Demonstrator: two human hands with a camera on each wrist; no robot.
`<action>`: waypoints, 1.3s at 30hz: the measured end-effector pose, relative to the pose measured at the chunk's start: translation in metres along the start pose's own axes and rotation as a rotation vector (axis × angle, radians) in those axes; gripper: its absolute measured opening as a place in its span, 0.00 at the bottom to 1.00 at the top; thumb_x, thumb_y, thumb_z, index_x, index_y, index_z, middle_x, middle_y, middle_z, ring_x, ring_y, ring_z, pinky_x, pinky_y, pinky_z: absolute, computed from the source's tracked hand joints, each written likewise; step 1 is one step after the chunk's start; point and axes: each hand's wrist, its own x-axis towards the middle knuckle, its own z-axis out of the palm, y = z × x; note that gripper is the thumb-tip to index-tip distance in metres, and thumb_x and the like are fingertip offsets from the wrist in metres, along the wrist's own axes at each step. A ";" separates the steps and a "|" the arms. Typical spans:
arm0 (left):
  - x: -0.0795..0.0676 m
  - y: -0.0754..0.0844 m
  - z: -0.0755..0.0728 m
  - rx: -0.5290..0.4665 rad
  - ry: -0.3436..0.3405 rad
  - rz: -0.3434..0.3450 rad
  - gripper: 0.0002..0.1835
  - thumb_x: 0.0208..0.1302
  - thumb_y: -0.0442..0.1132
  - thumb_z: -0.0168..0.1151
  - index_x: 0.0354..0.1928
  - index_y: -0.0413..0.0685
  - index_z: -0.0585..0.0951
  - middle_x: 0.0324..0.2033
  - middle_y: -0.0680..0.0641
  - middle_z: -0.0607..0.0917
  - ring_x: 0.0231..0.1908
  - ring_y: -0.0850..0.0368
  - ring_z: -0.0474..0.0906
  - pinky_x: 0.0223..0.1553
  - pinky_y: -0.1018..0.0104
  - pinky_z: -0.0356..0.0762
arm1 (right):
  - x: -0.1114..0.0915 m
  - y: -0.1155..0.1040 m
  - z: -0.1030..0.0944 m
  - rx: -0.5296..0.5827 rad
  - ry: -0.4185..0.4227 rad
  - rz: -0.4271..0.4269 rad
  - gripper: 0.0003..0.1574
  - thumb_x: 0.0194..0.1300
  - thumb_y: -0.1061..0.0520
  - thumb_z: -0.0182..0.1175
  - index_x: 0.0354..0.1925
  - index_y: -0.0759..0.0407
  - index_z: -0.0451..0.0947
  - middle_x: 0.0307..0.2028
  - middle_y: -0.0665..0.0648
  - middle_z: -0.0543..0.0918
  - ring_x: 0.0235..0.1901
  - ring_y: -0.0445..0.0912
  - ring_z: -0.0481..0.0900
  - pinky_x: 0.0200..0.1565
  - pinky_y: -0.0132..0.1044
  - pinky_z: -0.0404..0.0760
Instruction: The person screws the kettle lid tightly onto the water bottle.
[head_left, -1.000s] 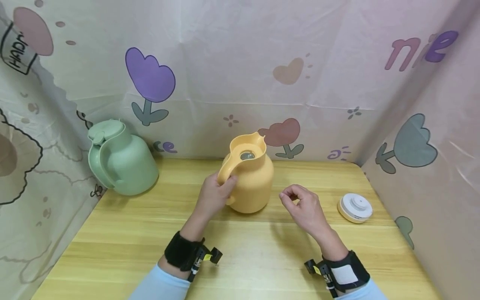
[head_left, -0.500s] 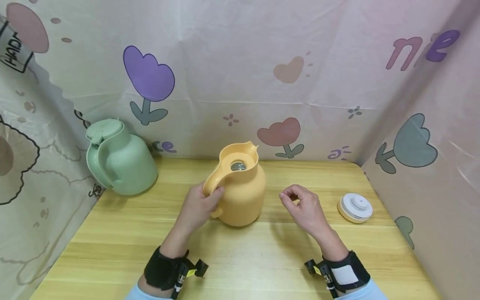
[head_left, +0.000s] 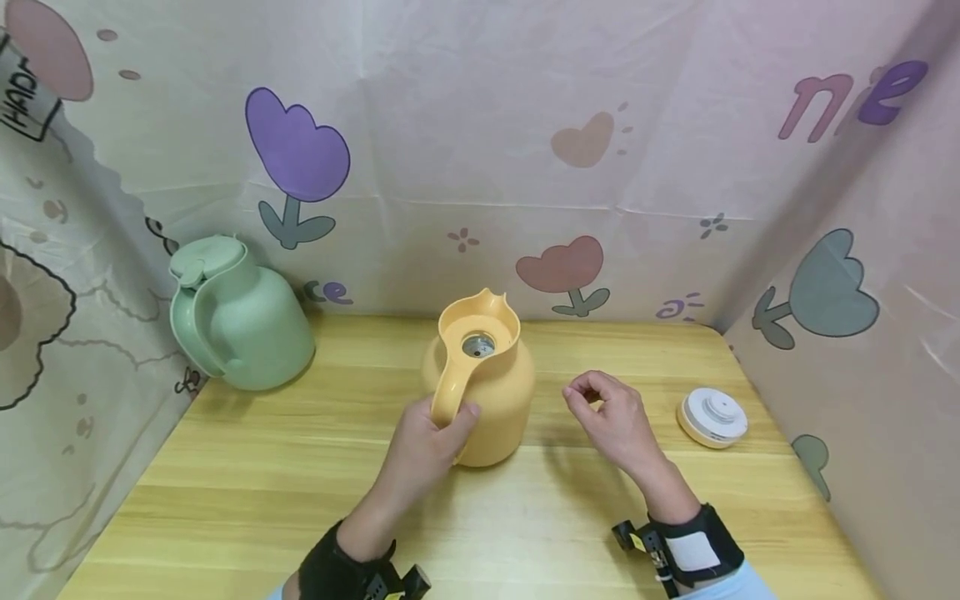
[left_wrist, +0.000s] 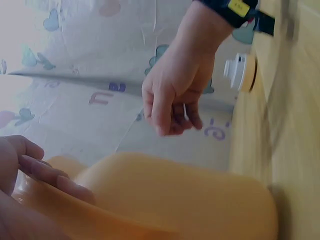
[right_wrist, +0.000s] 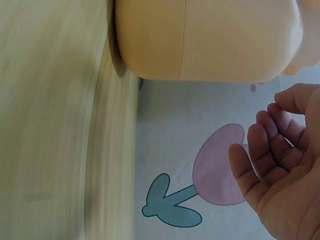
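Note:
A yellow thermos jug (head_left: 504,400) stands upright near the middle of the wooden table. Its top has no lid on it, and a round shiny opening (head_left: 478,344) shows inside the collar. My left hand (head_left: 429,440) grips the jug's handle, which points toward me; the spout faces the back wall. Up close in the left wrist view, the fingers (left_wrist: 75,189) wrap the handle. To the right of the jug hovers my right hand (head_left: 613,418), fingers loosely curled around nothing. The right wrist view has this hand (right_wrist: 285,170) apart from the jug body (right_wrist: 210,40).
A white and yellow round lid (head_left: 712,417) lies on the table at the right, its white side up. At the back left stands a green jug (head_left: 258,333) with its lid on. Printed cloth (head_left: 420,125) encloses the table (head_left: 225,492) at the back and sides.
The yellow jug has come toward me and slightly left, then turned so its handle faces me more. My left hand has moved with it. The right hand has stayed in place.

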 end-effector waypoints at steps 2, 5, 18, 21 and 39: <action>-0.002 0.001 0.003 -0.028 -0.041 0.018 0.17 0.65 0.44 0.63 0.21 0.44 0.74 0.12 0.49 0.69 0.14 0.60 0.63 0.15 0.71 0.60 | 0.001 0.003 -0.002 -0.014 0.010 -0.001 0.06 0.66 0.50 0.60 0.32 0.48 0.78 0.29 0.47 0.79 0.31 0.42 0.76 0.28 0.37 0.76; -0.003 0.003 0.006 -0.056 -0.082 0.026 0.16 0.65 0.43 0.63 0.21 0.44 0.75 0.13 0.48 0.70 0.14 0.60 0.64 0.16 0.71 0.61 | 0.003 0.009 -0.006 -0.036 0.030 -0.011 0.06 0.66 0.50 0.60 0.32 0.48 0.78 0.29 0.47 0.79 0.31 0.42 0.76 0.29 0.38 0.77; -0.003 -0.005 0.009 -0.039 0.021 0.065 0.17 0.64 0.42 0.63 0.18 0.46 0.73 0.10 0.48 0.69 0.11 0.59 0.64 0.13 0.70 0.59 | 0.011 0.046 -0.032 -0.235 0.047 0.072 0.10 0.68 0.49 0.57 0.35 0.54 0.78 0.32 0.54 0.81 0.32 0.48 0.77 0.35 0.46 0.77; -0.002 -0.006 0.008 -0.019 0.033 0.067 0.18 0.65 0.42 0.62 0.17 0.47 0.73 0.10 0.48 0.69 0.11 0.59 0.64 0.13 0.70 0.59 | 0.012 0.057 -0.042 -0.290 0.022 0.097 0.11 0.68 0.50 0.57 0.37 0.56 0.78 0.34 0.57 0.81 0.34 0.51 0.77 0.36 0.49 0.76; -0.001 -0.005 0.008 -0.022 0.031 0.093 0.18 0.65 0.41 0.62 0.18 0.47 0.73 0.10 0.48 0.69 0.11 0.59 0.64 0.13 0.70 0.59 | -0.001 0.113 -0.096 -0.430 -0.171 0.683 0.56 0.64 0.38 0.56 0.66 0.80 0.46 0.59 0.89 0.50 0.56 0.84 0.49 0.48 0.76 0.62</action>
